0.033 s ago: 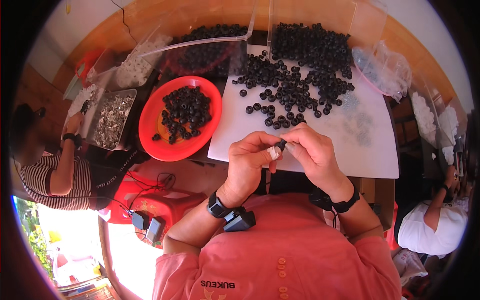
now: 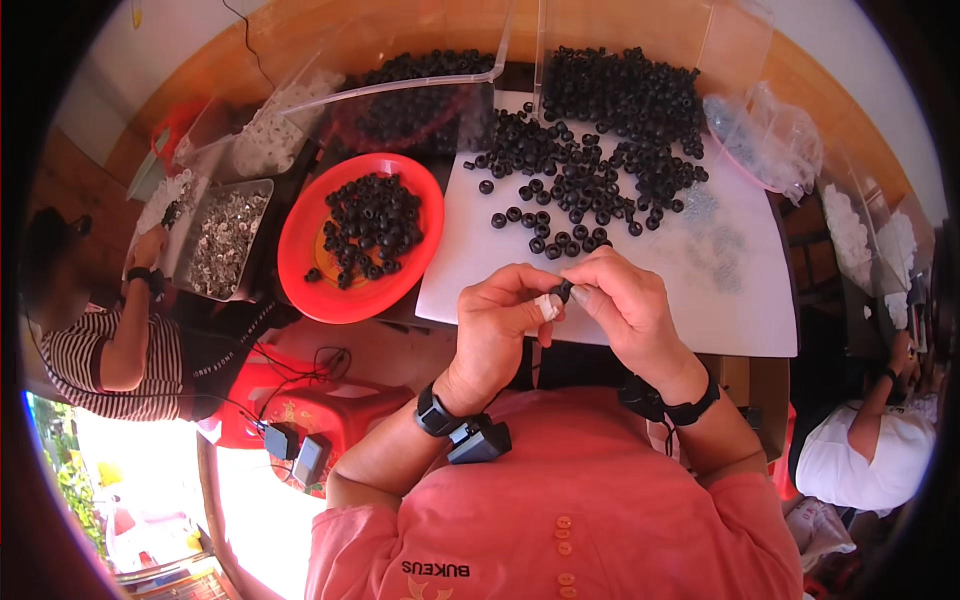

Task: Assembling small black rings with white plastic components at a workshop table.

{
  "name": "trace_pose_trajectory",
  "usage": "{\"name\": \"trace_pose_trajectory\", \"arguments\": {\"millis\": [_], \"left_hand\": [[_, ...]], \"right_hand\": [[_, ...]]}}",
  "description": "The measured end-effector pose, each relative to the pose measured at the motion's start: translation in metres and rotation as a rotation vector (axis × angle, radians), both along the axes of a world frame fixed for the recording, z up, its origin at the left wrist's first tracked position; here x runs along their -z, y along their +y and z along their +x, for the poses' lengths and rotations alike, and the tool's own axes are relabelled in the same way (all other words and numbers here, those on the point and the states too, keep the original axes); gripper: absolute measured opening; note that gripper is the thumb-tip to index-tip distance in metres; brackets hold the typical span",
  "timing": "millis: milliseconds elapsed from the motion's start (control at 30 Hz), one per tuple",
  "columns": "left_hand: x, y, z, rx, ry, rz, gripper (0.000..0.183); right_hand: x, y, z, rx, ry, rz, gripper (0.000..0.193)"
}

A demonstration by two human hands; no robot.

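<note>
Above the near edge of a white board [image 2: 470, 270], my two hands meet fingertip to fingertip. Between them is a small black ring-like part [image 2: 563, 291], mostly covered by the fingers. My left hand [image 2: 492, 325] pinches it, with a white wrap around one digit. From the other side, the thumb and forefinger of my right hand [image 2: 632, 310] close on the same part; whether they also hold something smaller is hidden. Just beyond the fingertips, many loose black parts [image 2: 575, 190] of the same look are scattered and heaped on the board.
Left of the board, a red plate [image 2: 300, 265] holds more black parts. Clear bins [image 2: 500, 70] stand behind, beside a plastic bag [image 2: 785, 140] at right. A metal tray [image 2: 262, 200] of small silvery pieces sits left. Other people [image 2: 120, 355] work at both sides; a red stool [image 2: 370, 400] stands below.
</note>
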State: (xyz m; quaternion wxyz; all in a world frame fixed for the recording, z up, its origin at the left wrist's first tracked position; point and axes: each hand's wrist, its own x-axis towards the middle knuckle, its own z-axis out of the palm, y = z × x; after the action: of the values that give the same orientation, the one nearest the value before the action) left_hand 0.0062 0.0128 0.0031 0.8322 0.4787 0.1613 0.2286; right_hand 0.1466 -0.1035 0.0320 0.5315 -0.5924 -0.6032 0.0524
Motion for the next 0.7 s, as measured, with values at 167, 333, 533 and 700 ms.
{"name": "trace_pose_trajectory", "arguments": {"millis": [167, 333, 533, 700], "left_hand": [[0.0, -0.001, 0.0, -0.017, -0.003, 0.016, 0.015], [-0.003, 0.001, 0.002, -0.013, 0.008, -0.027, 0.014], [-0.001, 0.002, 0.0, -0.026, -0.004, -0.055, 0.015], [0.0, 0.001, 0.0, 0.015, -0.068, -0.096, 0.016]], "right_hand": [[-0.008, 0.003, -0.003, 0.1, -0.272, -0.008, 0.022], [0.002, 0.011, -0.006, 0.193, -0.423, 0.082, 0.023], [-0.001, 0.011, -0.014, 0.199, -0.42, 0.081, 0.026], [0.004, 0.005, -0.017, 0.143, -0.275, 0.068, 0.027]]}}
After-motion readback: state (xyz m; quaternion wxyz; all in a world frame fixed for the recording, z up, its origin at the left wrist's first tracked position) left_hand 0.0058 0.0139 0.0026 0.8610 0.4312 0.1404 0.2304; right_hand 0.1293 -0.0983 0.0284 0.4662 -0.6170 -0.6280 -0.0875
